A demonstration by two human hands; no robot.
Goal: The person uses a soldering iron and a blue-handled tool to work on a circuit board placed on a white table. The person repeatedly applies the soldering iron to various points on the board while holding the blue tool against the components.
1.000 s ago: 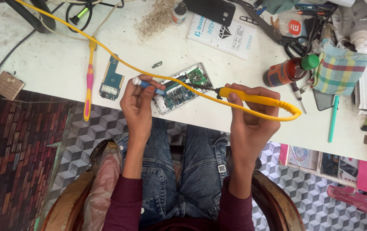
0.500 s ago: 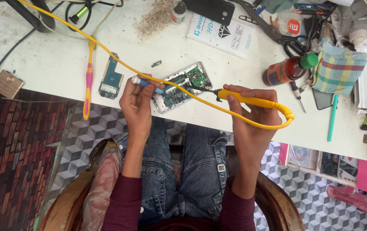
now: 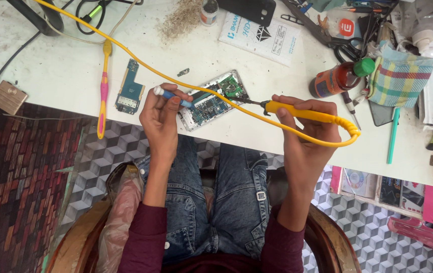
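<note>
Barely shifted, right hand (image 3: pixel 305 134) grips yellow iron (image 3: pixel 302 114) at center board (image 3: pixel 214 98), left hand (image 3: pixel 162 116) pinching blue tool (image 3: pixel 172 94) beside it.

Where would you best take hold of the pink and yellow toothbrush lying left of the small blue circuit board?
Grip the toothbrush at its pink mid-handle, from above. It lies flat on the table, long and thin, clear of the circuit board.

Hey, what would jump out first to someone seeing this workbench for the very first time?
Most striking is the yellow soldering iron in the right hand, its yellow cord looping across the white table. Its tip meets the opened phone at the table's near edge, where the left hand holds a small blue tool. A pink and yellow toothbrush lies further left.
</note>
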